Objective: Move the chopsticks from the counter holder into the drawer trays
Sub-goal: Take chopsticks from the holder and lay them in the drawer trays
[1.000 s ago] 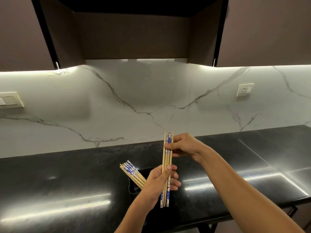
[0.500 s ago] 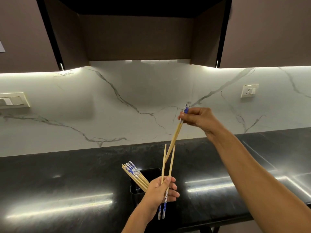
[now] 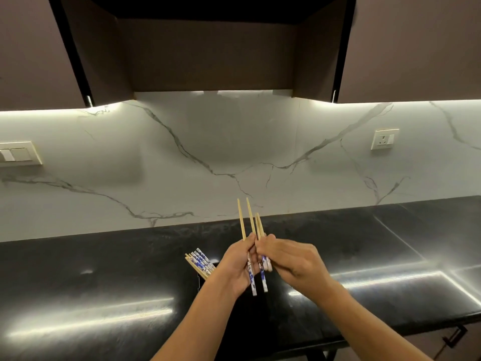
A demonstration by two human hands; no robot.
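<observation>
My left hand (image 3: 238,267) grips two wooden chopsticks (image 3: 242,222) upright, narrow tips up and blue-and-white patterned ends down. Right beside it my right hand (image 3: 291,259) pinches another pair of chopsticks (image 3: 259,225), held against the first two. Both hands hover over the black counter (image 3: 104,269). Left of my left hand, several more chopsticks (image 3: 199,261) lean out of a black holder (image 3: 201,280), which my left wrist mostly hides.
A white marble backsplash (image 3: 234,152) rises behind the counter, with a switch plate (image 3: 18,153) at left and a socket (image 3: 384,138) at right. Dark wall cabinets (image 3: 208,48) hang overhead. A drawer handle (image 3: 454,336) shows below the counter edge at the bottom right.
My right hand came down from its raised position with the chopsticks it pulled out and brought them against the pair in my left hand. The left hand rose slightly.
</observation>
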